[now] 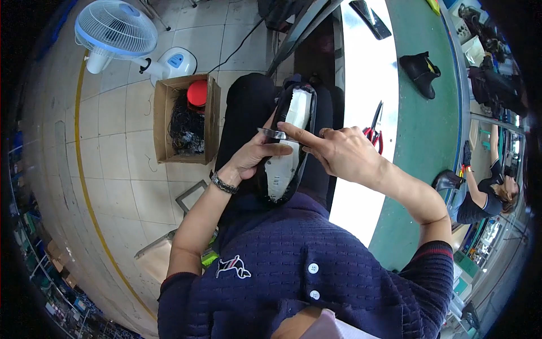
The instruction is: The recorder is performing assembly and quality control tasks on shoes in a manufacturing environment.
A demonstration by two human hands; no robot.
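Note:
A black boot (276,175) lies sole-up across my lap, toe and heel along my thighs. Its underside shows a whitish insole board ringed by a dark gathered edge. My left hand (251,155) is closed round its left side, thumb pressed on the white board. A shiny flat metal tool (273,134), like a blade, lies across the middle of the sole. My right hand (344,151) grips it from the right, index finger stretched along it and the other fingers curled. The tool's handle is hidden in that hand.
Red-handled pliers (372,134), another black boot (420,73) and a dark flat object (370,20) lie on the bench (389,231) at right. A cardboard box (214,121) of black scraps and a fan (116,31) stand left. A co-worker (483,195) is at far right.

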